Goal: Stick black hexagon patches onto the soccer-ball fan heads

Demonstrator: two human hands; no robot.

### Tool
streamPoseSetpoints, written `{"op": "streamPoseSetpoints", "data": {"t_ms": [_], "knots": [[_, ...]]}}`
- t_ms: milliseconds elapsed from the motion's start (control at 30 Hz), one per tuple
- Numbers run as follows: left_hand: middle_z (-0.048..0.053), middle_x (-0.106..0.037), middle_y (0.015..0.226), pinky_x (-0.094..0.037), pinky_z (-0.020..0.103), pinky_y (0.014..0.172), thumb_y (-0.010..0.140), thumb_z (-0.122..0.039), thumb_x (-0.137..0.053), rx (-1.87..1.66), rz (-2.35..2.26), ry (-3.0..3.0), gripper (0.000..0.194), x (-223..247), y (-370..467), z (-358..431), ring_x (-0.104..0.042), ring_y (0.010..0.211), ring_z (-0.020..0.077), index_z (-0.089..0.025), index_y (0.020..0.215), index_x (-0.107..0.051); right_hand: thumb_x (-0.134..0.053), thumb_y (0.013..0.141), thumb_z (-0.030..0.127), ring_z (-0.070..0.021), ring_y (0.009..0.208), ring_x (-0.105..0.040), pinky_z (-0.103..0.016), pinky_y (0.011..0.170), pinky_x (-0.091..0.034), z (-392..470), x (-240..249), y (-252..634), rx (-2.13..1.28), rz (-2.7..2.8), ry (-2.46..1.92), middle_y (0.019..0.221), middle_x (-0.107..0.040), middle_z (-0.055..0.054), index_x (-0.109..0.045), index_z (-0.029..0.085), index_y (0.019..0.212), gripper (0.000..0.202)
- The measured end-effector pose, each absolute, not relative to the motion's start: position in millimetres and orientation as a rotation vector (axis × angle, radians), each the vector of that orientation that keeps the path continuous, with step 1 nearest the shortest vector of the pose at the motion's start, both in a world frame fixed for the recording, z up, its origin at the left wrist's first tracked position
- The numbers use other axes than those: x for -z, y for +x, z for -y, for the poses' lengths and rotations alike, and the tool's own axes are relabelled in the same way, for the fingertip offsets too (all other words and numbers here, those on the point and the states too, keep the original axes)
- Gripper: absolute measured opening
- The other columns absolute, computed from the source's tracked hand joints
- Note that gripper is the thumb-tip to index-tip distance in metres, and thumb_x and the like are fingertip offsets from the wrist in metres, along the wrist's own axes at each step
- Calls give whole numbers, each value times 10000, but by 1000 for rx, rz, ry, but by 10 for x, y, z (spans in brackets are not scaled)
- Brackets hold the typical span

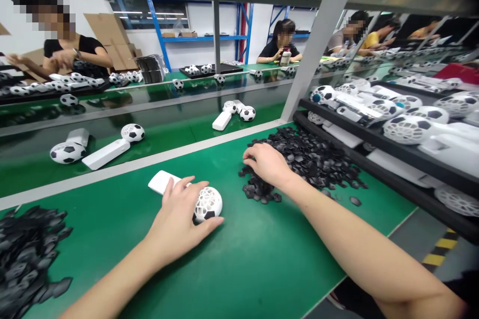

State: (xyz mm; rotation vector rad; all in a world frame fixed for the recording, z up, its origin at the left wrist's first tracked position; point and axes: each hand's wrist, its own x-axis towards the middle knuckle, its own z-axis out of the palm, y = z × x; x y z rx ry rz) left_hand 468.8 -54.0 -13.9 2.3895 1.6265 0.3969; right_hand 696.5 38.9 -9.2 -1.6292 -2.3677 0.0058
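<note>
My left hand (179, 222) is wrapped over a white football-shaped housing (208, 203) with a white rectangular handle (161, 182), lying on the green bench. Its ball has open lattice work and a few black patches; the fingers cross the top and the thumb lies along the near side. Farther right, my right hand (267, 163) is at the left edge of a heap of small black flat pieces (314, 159). Its fingers are curled together and point left; whatever is between the fingertips is hidden.
Another heap of black pieces (30, 254) lies at the lower left. Beyond a pale strip, a green conveyor (179, 134) carries several football-shaped parts. Black trays (374, 134) of white parts are stacked at right, beside a grey post (318, 45). Several people sit across the line.
</note>
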Motion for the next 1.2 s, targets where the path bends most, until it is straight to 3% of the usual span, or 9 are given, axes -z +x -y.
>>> {"op": "streamPoseSetpoints", "data": {"t_ms": [133,233,400,500,600,700,933,1200], "knots": [[104,-381,1354,-203,608,1002,759,-444,-542,-348,-1488,2301,571,138,4703,577,-90,1328,356,-251,1266,-363,-570,771,153,-248,813,-555,-305,625,-416,-407,128,7007,50,2477,-1684,802,-642,-89,-671,181,770,105],[108,-358,1373,-294,555,989,760,-422,-546,-447,-1522,2197,573,142,4729,600,-18,1338,338,-219,1262,-357,-508,758,66,-263,772,-567,-332,639,-412,-388,169,6935,105,2525,-1666,768,-632,-135,-657,127,728,163],[91,-400,1350,-299,484,1021,689,-230,-585,-417,-1347,2231,525,68,4707,570,-128,1336,294,-225,1191,-430,-452,739,0,-290,818,-564,-368,704,-404,-446,206,6896,137,2503,-1645,804,-617,-182,-626,69,774,190],[55,-388,1363,-251,441,1059,664,-139,-536,-414,-1249,2228,561,30,4664,547,-162,1336,239,-248,1201,-417,-451,823,86,-217,815,-577,-301,710,-423,-394,145,6890,0,2471,-1574,844,-634,-111,-609,118,859,165],[56,-354,1385,-237,436,1064,659,-143,-541,-444,-1257,2200,560,42,4663,545,-144,1341,233,-243,1197,-420,-505,850,198,-129,763,-581,-220,695,-441,-203,42,6820,-572,2409,-1160,827,-639,-4,-598,186,866,96],[63,-415,1340,-230,457,1062,665,-174,-565,-480,-1261,2194,525,66,4693,548,-136,1341,253,-229,1173,-442,-570,812,193,-116,802,-571,-228,757,-437,9,-11,6713,-990,2360,-719,838,-612,12,-626,197,815,56],[57,-452,1313,-246,456,1057,710,-275,-594,-507,-1278,2148,436,59,4729,545,-142,1341,251,-221,1123,-466,-626,758,124,-125,838,-528,-277,799,-423,140,116,6584,-1071,2298,-588,824,-543,3,-612,182,746,62],[53,-373,1369,-248,433,1058,748,-228,-541,-523,-1304,2162,379,77,4752,561,-126,1345,240,-218,1115,-448,-643,725,109,-110,771,-475,-235,711,-403,135,126,6551,-1080,2237,-680,796,-487,16,-530,173,703,132]]}}
